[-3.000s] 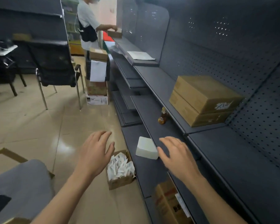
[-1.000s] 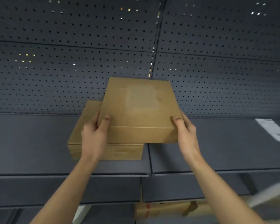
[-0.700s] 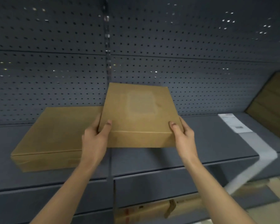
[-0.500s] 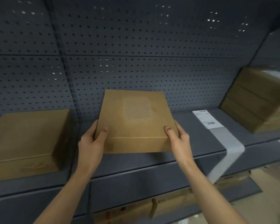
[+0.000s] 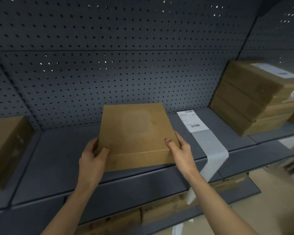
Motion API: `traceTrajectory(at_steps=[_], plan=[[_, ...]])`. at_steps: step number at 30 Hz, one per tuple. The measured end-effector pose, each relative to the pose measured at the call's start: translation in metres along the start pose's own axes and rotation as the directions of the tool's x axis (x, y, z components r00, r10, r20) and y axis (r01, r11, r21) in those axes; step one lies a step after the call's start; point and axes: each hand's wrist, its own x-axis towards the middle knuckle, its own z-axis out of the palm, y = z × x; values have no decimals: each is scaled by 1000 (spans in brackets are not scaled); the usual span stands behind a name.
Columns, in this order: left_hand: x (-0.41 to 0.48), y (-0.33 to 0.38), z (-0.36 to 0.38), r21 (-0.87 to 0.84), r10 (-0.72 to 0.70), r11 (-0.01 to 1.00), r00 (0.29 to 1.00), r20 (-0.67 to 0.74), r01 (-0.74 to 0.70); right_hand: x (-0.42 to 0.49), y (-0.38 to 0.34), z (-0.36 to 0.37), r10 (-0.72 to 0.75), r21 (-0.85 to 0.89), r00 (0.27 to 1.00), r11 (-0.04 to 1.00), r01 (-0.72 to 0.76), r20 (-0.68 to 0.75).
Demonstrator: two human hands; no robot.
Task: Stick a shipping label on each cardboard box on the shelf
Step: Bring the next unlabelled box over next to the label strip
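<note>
The left hand and right hand each grasp a near corner of a flat cardboard box, thumbs on its top face. The box is over the front of the grey shelf; contact with the deck cannot be confirmed. A shipping label strip lies just beside it on the right, with its tail hanging over the shelf edge.

On the shelf: flat box midway, left hand at its left edge, right hand at its right; label strip just right, stacked boxes beyond, lone box far left.
</note>
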Motion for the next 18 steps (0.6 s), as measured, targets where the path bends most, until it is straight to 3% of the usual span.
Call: traceTrajectory(at_steps=[18], plan=[[30,-7,41,75,-47,996,999,-23,49,72,16,-16,46,-53,995,998,-41,90]])
